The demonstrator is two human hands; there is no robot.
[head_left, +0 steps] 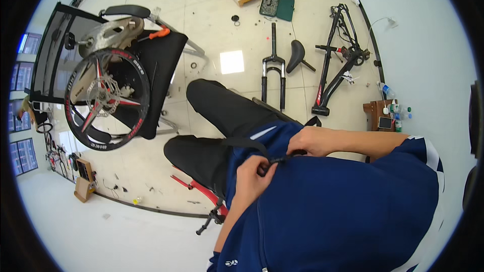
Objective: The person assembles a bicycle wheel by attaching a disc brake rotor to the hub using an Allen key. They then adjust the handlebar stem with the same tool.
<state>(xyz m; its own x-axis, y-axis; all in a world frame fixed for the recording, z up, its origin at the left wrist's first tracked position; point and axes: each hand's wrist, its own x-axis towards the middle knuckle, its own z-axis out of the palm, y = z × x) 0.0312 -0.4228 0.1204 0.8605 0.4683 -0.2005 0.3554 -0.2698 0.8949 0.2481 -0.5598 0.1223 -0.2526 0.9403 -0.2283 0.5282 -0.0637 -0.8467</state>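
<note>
My left hand [254, 176] is closed at the front of my waist, its fingers pinched on a black strap [242, 142] with a dark buckle-like piece [276, 160]. Part of the strap runs across my black trousers and curves down into that hand. My right hand [308, 141] is closed just beside it, fingers curled on the strap near the hem of my blue jacket [343, 196]. What lies under the right fingers is mostly hidden. The two hands are a short way apart, with the dark piece between them.
A bicycle wheel [141, 116] and an orange-handled tool [160, 33] rest on a black chair [174, 53] at left. On the floor are a suspension fork [274, 61], a saddle [296, 53], a black bike frame [330, 88], and an open green case [285, 8]. Bottles [398, 109] stand at right.
</note>
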